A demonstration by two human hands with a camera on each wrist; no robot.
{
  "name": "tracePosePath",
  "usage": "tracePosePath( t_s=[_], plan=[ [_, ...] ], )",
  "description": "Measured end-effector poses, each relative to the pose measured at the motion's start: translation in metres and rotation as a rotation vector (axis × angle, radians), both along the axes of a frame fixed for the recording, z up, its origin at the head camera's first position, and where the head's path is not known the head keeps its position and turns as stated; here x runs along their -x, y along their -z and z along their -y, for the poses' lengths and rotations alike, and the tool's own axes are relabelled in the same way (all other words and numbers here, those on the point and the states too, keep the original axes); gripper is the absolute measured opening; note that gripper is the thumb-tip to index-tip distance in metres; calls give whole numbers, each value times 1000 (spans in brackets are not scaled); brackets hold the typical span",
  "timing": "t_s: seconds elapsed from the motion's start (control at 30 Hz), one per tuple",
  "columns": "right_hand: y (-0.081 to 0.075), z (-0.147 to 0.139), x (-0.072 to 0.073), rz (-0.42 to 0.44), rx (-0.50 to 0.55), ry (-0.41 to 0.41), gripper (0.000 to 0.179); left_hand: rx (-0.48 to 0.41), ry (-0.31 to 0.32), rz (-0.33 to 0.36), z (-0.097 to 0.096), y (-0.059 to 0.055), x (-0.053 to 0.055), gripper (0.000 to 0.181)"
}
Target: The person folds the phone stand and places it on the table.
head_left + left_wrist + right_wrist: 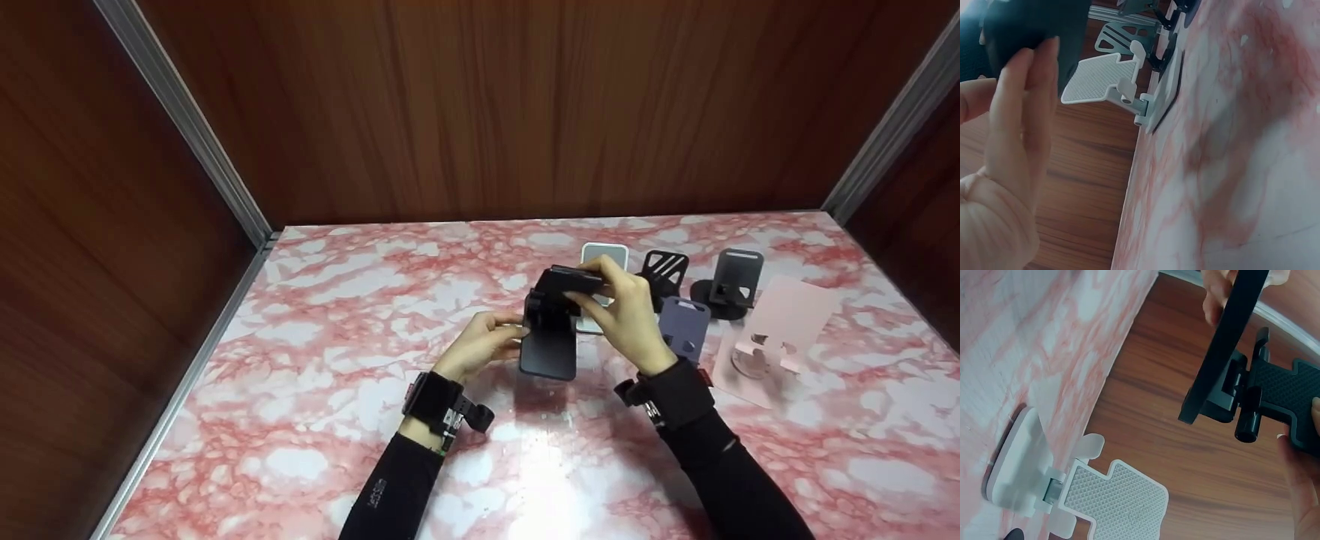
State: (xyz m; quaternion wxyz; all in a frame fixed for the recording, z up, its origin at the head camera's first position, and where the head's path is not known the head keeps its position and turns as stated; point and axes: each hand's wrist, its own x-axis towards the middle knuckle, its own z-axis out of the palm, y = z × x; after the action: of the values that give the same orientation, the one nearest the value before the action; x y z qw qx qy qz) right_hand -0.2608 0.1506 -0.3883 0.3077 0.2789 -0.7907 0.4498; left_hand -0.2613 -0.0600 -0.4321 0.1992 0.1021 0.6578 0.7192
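Note:
Both hands hold a black folding phone stand [549,352] above the table. My left hand [484,343] pinches the edge of its flat base between thumb and fingers. My right hand [626,321] grips the textured upper plate [1283,385], with the thumb on one face and fingers behind. In the right wrist view the base [1227,337] and the plate are joined by a hinge, with small support prongs beside it. Just behind the right hand, a white phone stand [1123,495] with a grey textured plate stands on the table.
Right of the hands stand a black slotted stand [665,271], a dark grey stand [739,271], a purple stand [686,322] and a larger pink stand [796,311]. The red-and-white marbled table [337,390] is bordered by wood-grain panels [480,112] and metal strips.

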Motion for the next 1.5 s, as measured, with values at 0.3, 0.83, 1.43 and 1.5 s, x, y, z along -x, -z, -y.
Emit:
tracePosePath(
  t_s=[0.3,0.83,1.43,1.5],
  plan=[
    [-5,2,-7,-131,-80,26,22,63,12,-62,0,-10,-6,26],
    [1,9,-9,-299,-156,28,23,29,-116,-19,-8,-11,-6,29],
    [12,9,-3,-396,-258,-12,36,-3,-187,21,-6,-22,-7,37],
    [14,9,-3,-404,-267,-4,36,-16,-166,42,-5,-24,-8,47]
  ],
)
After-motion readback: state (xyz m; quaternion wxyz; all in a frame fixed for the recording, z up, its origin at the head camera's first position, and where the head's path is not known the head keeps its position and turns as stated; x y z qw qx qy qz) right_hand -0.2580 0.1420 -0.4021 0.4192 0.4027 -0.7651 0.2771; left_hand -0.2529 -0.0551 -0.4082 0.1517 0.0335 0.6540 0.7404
